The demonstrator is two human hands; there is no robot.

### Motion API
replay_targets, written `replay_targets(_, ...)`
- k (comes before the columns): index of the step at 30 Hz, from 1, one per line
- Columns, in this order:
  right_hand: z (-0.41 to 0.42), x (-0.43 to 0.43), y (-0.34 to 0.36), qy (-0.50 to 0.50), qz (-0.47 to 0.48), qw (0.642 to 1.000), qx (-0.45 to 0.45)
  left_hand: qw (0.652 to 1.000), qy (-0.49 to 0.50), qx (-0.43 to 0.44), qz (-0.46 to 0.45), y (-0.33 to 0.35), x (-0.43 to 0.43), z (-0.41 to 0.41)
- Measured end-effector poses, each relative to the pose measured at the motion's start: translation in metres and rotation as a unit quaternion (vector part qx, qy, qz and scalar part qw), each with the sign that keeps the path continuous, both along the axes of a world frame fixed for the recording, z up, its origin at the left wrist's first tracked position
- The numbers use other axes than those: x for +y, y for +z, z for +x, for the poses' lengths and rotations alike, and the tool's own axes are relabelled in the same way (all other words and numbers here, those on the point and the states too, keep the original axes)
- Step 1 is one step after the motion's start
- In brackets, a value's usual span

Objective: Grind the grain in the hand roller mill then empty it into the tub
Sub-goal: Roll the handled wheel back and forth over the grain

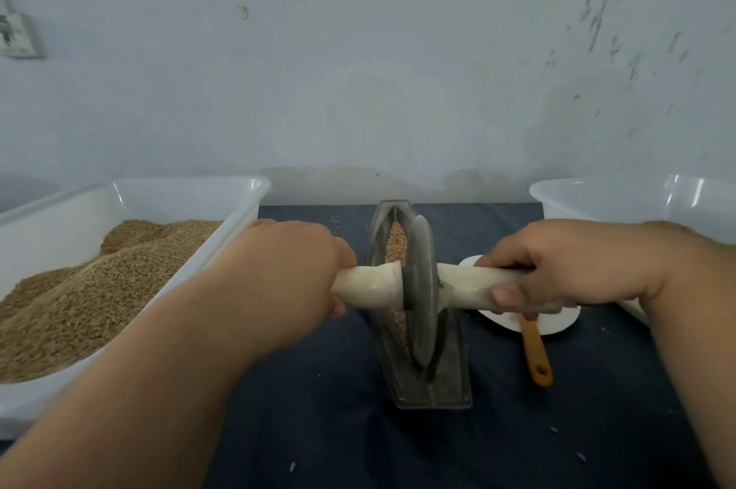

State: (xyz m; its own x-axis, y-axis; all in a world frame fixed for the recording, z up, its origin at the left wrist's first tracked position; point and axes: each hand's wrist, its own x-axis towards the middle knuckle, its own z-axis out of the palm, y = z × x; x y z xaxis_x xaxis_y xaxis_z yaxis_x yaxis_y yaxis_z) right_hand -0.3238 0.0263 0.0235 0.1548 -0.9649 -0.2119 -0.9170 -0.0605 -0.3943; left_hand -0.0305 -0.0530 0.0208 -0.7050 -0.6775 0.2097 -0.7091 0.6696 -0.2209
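Head view. Noted hand roller mill at centre of counter (318, 429): trough (430, 389) with long axis running straight away from the body, wheel (420, 281) upright in it, white handle (370, 285) crossing it left to right. Gripped at both ends: left hand (294, 265) curled round the left stub, right hand (565, 269) curled round the right stub, one each side of the wheel, about equally near. Grain (396, 245) in trough ahead of and behind wheel; grinding step judged in hand. Next stroke probably along trough axis, not sideways. For emptying: left tub (179, 189), heaped with tan grain or meal, just beside left hand; right tub (597, 193), contents hidden, beyond right hand. Cannot tell which is meant.
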Motion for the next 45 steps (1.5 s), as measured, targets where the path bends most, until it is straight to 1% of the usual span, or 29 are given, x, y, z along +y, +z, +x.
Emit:
replay_targets(3, 0.002, -0.008, -0.011, -0.034, -0.019, 0.998, 0.054, 1.0, 0.01, 0.022, 0.002, -0.014, -0.016, -0.01)
replay_targets(6, 0.002, -0.027, -0.029, -0.103, -0.1, 0.986, 0.09, 0.995, 0.027, 0.101, 0.004, -0.042, -0.044, -0.027)
replay_targets(7, 0.002, -0.035, -0.035, -0.125, -0.138, 0.977, 0.104, 0.991, 0.033, 0.129, 0.006, -0.051, -0.052, -0.032)
replay_targets(9, 0.005, -0.048, -0.046, -0.163, -0.215, 0.955, 0.126, 0.986, 0.047, 0.159, -0.005, -0.067, -0.065, -0.036)
replay_targets(11, 0.009, -0.056, -0.054, -0.182, -0.283, 0.93, 0.147, 0.984, 0.057, 0.168, -0.014, -0.078, -0.075, -0.037)
replay_targets(13, 0.012, -0.059, -0.059, -0.179, -0.327, 0.912, 0.174, 0.984, 0.06, 0.166, -0.014, -0.083, -0.079, -0.037)
replay_targets(15, 0.011, -0.057, -0.057, -0.17, -0.321, 0.917, 0.166, 0.985, 0.052, 0.166, -0.008, -0.081, -0.079, -0.035)
replay_targets(18, 0.006, -0.046, -0.043, -0.148, -0.235, 0.951, 0.137, 0.985, 0.031, 0.17, -0.013, -0.068, -0.068, -0.03)
replay_targets(20, 0.003, -0.033, -0.031, -0.127, -0.166, 0.971, 0.114, 0.99, 0.021, 0.138, -0.02, -0.052, -0.054, -0.027)
replay_targets(22, 0.002, -0.019, -0.018, -0.099, -0.111, 0.984, 0.099, 0.996, 0.022, 0.088, -0.012, -0.035, -0.039, -0.023)
replay_targets(26, 0.002, 0.004, 0.002, -0.038, -0.03, 0.997, 0.061, 1.0, 0.012, 0.011, 0.007, -0.011, -0.008, -0.009)
replay_targets(28, 0.003, 0.009, 0.006, -0.024, -0.01, 0.998, 0.05, 1.0, 0.006, -0.007, 0.012, -0.005, -0.001, -0.005)
replay_targets(30, 0.002, 0.005, 0.003, -0.035, -0.023, 0.996, 0.074, 1.0, 0.007, 0.001, 0.02, -0.006, -0.002, -0.004)
replay_targets(32, 0.001, -0.006, -0.007, -0.06, -0.06, 0.991, 0.105, 0.999, 0.012, 0.028, 0.027, -0.014, -0.011, -0.009)
replay_targets(36, -0.001, -0.033, -0.034, -0.127, -0.144, 0.978, 0.085, 0.994, 0.031, 0.101, 0.031, -0.041, -0.043, -0.029)
replay_targets(39, -0.001, -0.051, -0.051, -0.151, -0.233, 0.955, 0.105, 0.99, 0.041, 0.131, 0.018, -0.054, -0.063, -0.036)
replay_targets(41, 0.002, -0.055, -0.057, -0.159, -0.289, 0.936, 0.124, 0.988, 0.047, 0.144, 0.026, -0.06, -0.069, -0.036)
replay_targets(43, 0.004, -0.055, -0.057, -0.155, -0.309, 0.928, 0.138, 0.986, 0.049, 0.152, 0.041, -0.06, -0.069, -0.034)
replay_targets(45, 0.003, -0.051, -0.051, -0.149, -0.282, 0.938, 0.138, 0.984, 0.051, 0.158, 0.059, -0.055, -0.064, -0.029)
